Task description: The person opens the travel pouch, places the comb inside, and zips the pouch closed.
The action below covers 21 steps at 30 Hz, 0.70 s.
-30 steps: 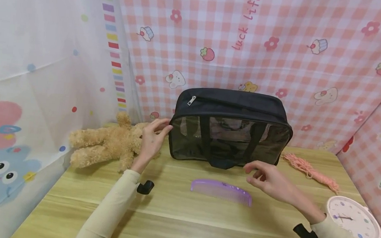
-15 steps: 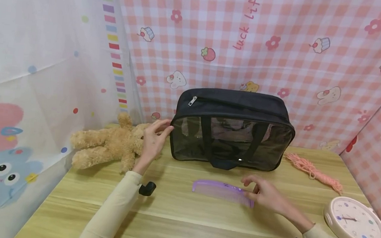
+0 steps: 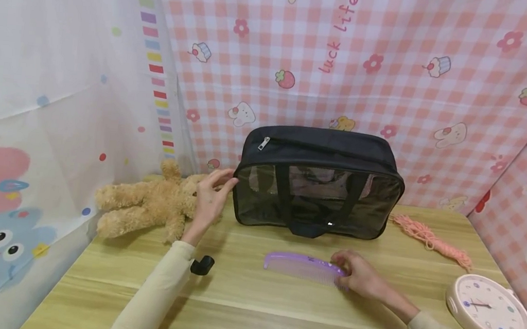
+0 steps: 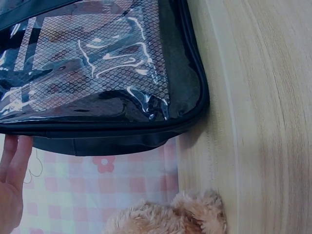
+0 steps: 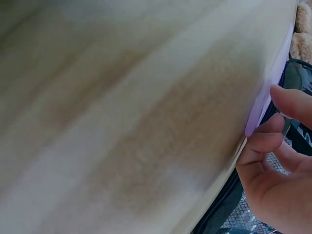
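While the pale wood-grain worktop [image 3: 252, 313] carries several items, contact is noted on two of them. A black, box-shaped zip bag with dark see-through panels [image 3: 321, 182] stands upright towards the rear. A tan plush teddy bear [image 3: 158, 205] lies to its left; the left hand [image 3: 212, 196], near its head, is open, straight fingers touching the bag's left edge. A round, pale-pink-rimmed clock [image 3: 489, 309] lies face up at the right. A bundled hank of salmon-pink cord [image 3: 431, 241] lies just right of the bag. A purple plastic comb [image 3: 302, 263] lies in front of the bag, teeth towards the person; the right hand [image 3: 359, 274] pinches its right end, firmness undetermined. In this assessor's judgement, the step in hand is securing the comb: the pinch should bear on the solid spine, not the thin teeth, and the left hand's contact should stay light, lest the soft-looking bag tip. The smallest item is a silver metal zip pull [image 3: 263, 144], atop the bag at left.
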Available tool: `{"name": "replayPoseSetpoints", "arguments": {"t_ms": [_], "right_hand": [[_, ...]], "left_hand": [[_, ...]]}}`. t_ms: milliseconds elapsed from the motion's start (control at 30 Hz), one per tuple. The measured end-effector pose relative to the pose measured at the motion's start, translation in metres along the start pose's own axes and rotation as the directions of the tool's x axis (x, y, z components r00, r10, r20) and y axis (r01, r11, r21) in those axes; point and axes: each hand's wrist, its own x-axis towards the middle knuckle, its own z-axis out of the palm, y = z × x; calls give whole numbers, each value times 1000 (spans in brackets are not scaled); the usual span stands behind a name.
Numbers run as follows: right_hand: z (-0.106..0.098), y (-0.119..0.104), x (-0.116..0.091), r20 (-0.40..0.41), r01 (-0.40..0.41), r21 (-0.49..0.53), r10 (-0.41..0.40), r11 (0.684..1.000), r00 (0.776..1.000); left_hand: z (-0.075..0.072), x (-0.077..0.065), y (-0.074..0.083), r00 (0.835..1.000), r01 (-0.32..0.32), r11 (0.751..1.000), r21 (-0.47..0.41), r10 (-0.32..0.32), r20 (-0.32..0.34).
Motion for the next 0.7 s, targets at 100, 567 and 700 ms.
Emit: {"name": "replayPoseSetpoints", "arguments": {"t_ms": [100, 567, 700], "right_hand": [[0, -1, 1, 5, -13, -15, 13, 1000, 1000], [-2, -1, 1, -23, -57, -41, 56, 998, 998], [-4, -2, -1, -52, -57, -20, 56, 998, 997]], "left_hand": [[0, 0, 0, 1000, 12, 1000, 2, -12, -2], [4, -1, -39, 1000, -2, 1000, -23, 2, -6], [3, -1, -39, 1000, 2, 1000, -24, -2, -6]]}}
